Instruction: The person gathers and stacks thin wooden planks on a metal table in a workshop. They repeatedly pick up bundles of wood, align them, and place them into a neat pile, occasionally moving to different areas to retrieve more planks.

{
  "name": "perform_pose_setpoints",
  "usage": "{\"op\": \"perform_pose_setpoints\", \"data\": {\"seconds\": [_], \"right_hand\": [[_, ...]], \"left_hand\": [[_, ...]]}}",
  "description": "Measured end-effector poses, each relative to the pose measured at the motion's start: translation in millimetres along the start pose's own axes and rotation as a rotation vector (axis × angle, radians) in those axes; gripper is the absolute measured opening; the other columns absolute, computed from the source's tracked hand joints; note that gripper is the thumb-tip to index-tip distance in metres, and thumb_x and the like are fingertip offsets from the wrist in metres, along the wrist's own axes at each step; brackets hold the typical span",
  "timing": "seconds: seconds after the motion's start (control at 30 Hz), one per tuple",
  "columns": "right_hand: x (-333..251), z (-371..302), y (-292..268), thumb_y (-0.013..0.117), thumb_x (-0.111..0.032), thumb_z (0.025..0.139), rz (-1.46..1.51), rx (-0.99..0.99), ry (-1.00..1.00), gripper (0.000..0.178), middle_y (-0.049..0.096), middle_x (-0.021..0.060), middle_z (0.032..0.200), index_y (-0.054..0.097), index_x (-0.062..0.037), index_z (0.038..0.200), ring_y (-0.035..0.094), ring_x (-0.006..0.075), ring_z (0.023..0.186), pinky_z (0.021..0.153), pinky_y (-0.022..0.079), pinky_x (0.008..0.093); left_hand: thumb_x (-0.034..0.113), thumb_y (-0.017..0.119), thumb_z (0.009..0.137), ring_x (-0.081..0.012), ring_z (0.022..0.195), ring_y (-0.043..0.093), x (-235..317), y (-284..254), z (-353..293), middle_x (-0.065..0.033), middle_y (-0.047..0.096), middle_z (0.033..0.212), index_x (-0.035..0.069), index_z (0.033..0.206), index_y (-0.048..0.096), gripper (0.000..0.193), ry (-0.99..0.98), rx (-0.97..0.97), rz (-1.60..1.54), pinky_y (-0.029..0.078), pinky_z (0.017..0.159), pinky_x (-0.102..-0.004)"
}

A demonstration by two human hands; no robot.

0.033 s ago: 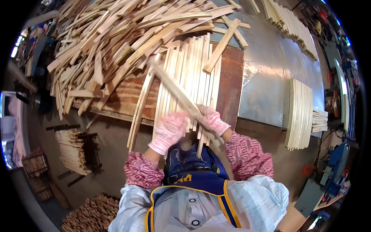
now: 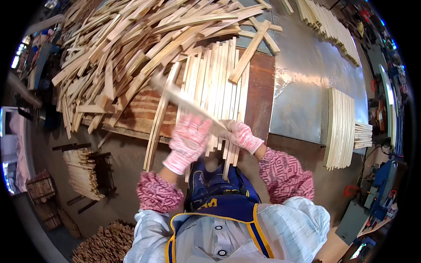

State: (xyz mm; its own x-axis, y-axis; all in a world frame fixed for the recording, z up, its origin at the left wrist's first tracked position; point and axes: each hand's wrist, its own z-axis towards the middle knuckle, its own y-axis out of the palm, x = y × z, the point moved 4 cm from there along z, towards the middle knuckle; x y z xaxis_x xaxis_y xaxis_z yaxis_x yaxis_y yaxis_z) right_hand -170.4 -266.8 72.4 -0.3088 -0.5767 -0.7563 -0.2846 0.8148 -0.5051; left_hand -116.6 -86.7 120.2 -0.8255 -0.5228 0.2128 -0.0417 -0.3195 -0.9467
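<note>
As forearms [image 2: 160, 191] converge, hands [image 2: 189, 139] nearly meet.

The right hand [image 2: 238, 133] gripped a wooden strip [image 2: 195, 107] (its far end blurred) above pale slats [image 2: 215, 79], the left hand [image 2: 189, 136] close by.

Two hands [image 2: 189, 136], apparently one blurred stick [image 2: 191, 104]
</note>
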Motion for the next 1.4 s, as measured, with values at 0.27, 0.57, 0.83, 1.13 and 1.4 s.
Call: {"op": "perform_pose_setpoints", "data": {"seconds": [0.27, 0.57, 0.83, 1.13, 1.4], "right_hand": [[60, 115, -130, 0.055, -0.058, 0.090, -0.509, 0.842, 0.097, 0.061, 0.062, 0.0091, 0.106, 0.054, -0.0110, 0.128, 0.058, 0.0195, 0.069, 0.047, 0.047, 0.0398], [126, 180, -215, 0.067, -0.038, 0.073, -0.159, 0.977, 0.714, 0.070, 0.068, 0.0155, 0.108, 0.044, -0.0088, 0.132, 0.070, 0.0299, 0.100, 0.082, 0.055, 0.0408], [92, 82, -157, 0.078, -0.022, 0.077, 0.906, 1.046, -0.044, 0.078, 0.068, 0.0168, 0.102, 0.041, -0.0080, 0.144, 0.068, 0.0265, 0.089, 0.084, 0.057, 0.0381], [-4, -16, -57, 0.078, -0.017, 0.078, -0.540, 0.490, -0.312, 0.043, 0.070, -0.0001, 0.091, 0.067, -0.0203, 0.120, 0.066, 0.0178, 0.084, 0.074, 0.054, 0.0338], [-87, 35, -24, 0.066, -0.044, 0.088, -0.591, 0.672, -0.552, 0.038, 0.069, -0.0050, 0.101, 0.067, -0.0250, 0.121, 0.064, 0.0122, 0.087, 0.084, 0.050, 0.0315]], "left_hand": [[0.038, 0.060, 0.091, -0.0272, 0.088, 0.065, -66, -12, -3, -0.0083, 0.065, 0.093, 0.017, 0.111, 0.065, 0.030, -0.476, -0.208, 0.128, 0.053, 0.073, -0.0419], [0.036, 0.065, 0.087, -0.0366, 0.136, 0.040, -112, 36, -119, -0.0162, 0.046, 0.145, 0.014, 0.127, 0.063, 0.045, -0.929, -0.221, 0.183, 0.034, 0.111, -0.0463], [0.039, 0.065, 0.088, -0.0397, 0.134, 0.041, -164, 73, -79, -0.0162, 0.039, 0.151, 0.022, 0.153, 0.031, 0.076, -1.046, -0.422, 0.008, 0.032, 0.112, -0.0480], [0.027, 0.064, 0.085, -0.0328, 0.134, 0.044, -54, -53, -15, -0.0163, 0.039, 0.149, 0.022, 0.149, 0.038, 0.070, -0.026, 0.341, 0.316, 0.038, 0.108, -0.0490], [0.031, 0.061, 0.092, -0.0335, 0.090, 0.067, -144, -19, -125, -0.0115, 0.069, 0.103, 0.022, 0.134, 0.056, 0.044, -0.609, -0.059, -0.014, 0.055, 0.076, -0.0436]]}}
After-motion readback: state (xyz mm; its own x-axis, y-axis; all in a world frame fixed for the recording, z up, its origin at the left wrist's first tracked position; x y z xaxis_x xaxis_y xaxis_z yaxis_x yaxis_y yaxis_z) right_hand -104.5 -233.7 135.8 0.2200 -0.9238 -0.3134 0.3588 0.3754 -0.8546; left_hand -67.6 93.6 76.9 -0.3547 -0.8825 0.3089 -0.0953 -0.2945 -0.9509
